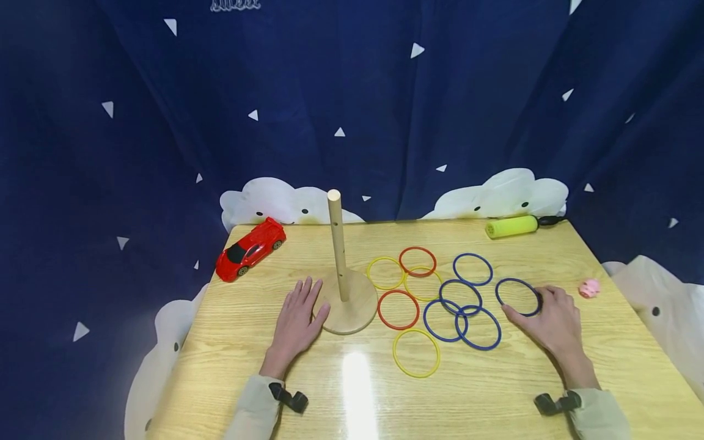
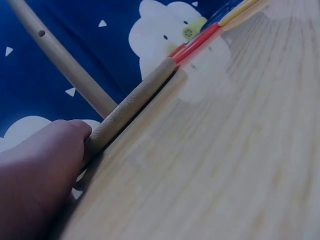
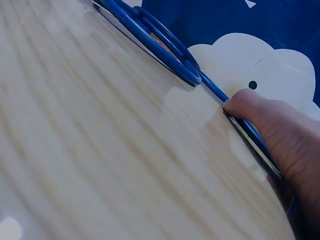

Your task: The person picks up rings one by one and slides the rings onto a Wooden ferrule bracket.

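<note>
My right hand [image 1: 555,318] grips a blue ring [image 1: 517,279] at the right of the table, its thumb at the near left edge and its fingers at the right edge. In the right wrist view the thumb [image 3: 247,107] touches this ring, low at the tabletop. My left hand [image 1: 297,321] lies flat with fingers extended, at the left edge of a round wooden base [image 1: 360,308]. Its thumb touches the base rim in the left wrist view. An upright wooden post [image 1: 337,244] with small holes rises from the base, no ring around it.
Several more blue rings [image 1: 478,348], some overlapping, lie left of my right hand. Red rings [image 1: 398,291] and yellow rings [image 1: 416,376] lie beside the base. A red toy car [image 1: 250,250], a yellow-green cylinder [image 1: 513,227] and a pink pig figure [image 1: 589,288] stand around the table's edges.
</note>
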